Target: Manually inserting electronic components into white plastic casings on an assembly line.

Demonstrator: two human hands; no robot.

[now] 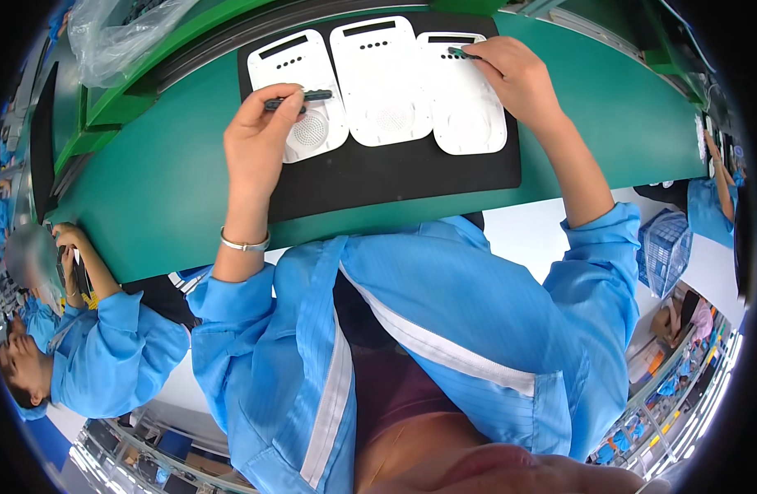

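Three white plastic housings (pixel 382 78) lie side by side on a black mat (pixel 378 177). Each has a long slot near its far end, a row of small holes below it and a round area at the near end. My left hand (pixel 259 128) is over the left housing (pixel 312 74), its fingers pinching dark narrow strips (pixel 317 95). Above the far end of the right housing (pixel 461 90), my right hand (pixel 518 78) pinches another dark strip (pixel 457 52) beside the row of holes. Whether that strip touches the housing I cannot tell.
The mat lies on a green worktable (pixel 172 198), with a green-framed rail (pixel 139 99) along its far side. A clear plastic bag (pixel 119 41) hangs at the far left. Co-workers in blue stand at the left (pixel 115 354) and right (pixel 712 206).
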